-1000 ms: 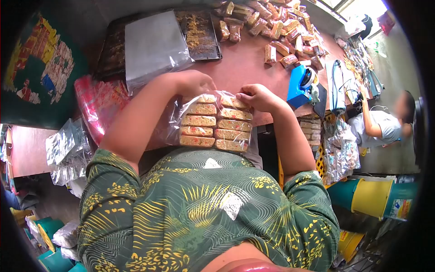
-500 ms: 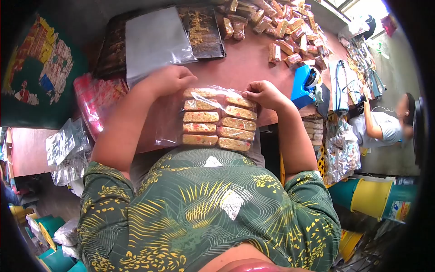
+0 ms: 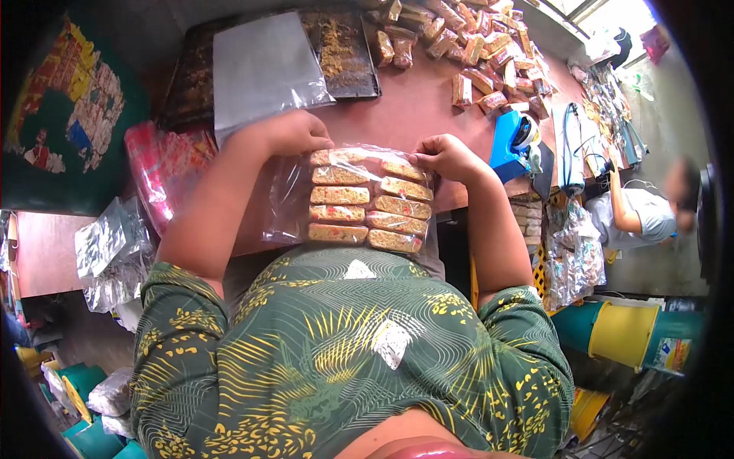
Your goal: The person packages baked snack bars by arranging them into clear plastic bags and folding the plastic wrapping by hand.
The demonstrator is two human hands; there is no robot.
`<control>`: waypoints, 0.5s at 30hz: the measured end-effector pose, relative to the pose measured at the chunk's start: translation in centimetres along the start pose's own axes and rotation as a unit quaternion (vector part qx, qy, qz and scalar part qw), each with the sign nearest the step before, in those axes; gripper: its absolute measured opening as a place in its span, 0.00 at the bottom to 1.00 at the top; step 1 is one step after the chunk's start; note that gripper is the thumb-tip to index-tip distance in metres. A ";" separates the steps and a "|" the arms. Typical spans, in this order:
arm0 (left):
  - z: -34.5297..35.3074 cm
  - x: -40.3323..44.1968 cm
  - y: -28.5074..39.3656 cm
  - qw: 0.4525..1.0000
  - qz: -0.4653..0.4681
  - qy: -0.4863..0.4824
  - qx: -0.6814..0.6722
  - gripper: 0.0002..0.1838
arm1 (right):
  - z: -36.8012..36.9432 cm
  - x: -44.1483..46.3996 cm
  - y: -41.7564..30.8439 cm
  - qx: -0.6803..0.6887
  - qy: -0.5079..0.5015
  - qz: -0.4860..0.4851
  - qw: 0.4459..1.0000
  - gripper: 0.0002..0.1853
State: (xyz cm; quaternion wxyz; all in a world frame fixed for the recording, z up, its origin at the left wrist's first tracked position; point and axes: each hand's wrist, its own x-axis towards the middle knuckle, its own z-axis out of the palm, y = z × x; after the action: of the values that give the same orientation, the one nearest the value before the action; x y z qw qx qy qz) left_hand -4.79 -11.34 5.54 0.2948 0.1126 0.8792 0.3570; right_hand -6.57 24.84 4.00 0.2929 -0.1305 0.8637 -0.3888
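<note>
A clear plastic bag (image 3: 287, 206) holds several pale bars with red bits (image 3: 338, 196), stacked in two columns, against the front of my patterned shirt at the table edge. My left hand (image 3: 312, 135) is closed at the bag's upper left corner, with thumb and fingers together on the plastic. At the upper right corner my right hand (image 3: 437, 155) pinches the bag between thumb and fingers. The loose left part of the bag spreads out beside the bars.
Dark trays (image 3: 352, 57) carry a stack of clear bags (image 3: 264, 73). Many wrapped bars (image 3: 489, 46) lie in a heap at the back. A blue tape dispenser (image 3: 506, 145) stands at the right. Beyond it a co-worker (image 3: 638, 214) sits by green and yellow buckets (image 3: 625, 334).
My left hand moved left off the bag's top, then back right onto its upper left corner. The bag has shifted slightly right, and its left part is spread flatter.
</note>
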 end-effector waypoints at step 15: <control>1.3 0.2 -0.3 0.977 0.063 0.186 -0.087 0.11 | 1.4 0.1 1.5 0.132 0.145 -0.069 0.978 0.11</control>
State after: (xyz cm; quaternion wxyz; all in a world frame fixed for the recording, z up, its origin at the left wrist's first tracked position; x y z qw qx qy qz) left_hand -4.18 -10.70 4.52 0.1121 0.0735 0.8752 0.4648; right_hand -5.78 24.97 2.17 0.1518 -0.0926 0.8267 -0.5338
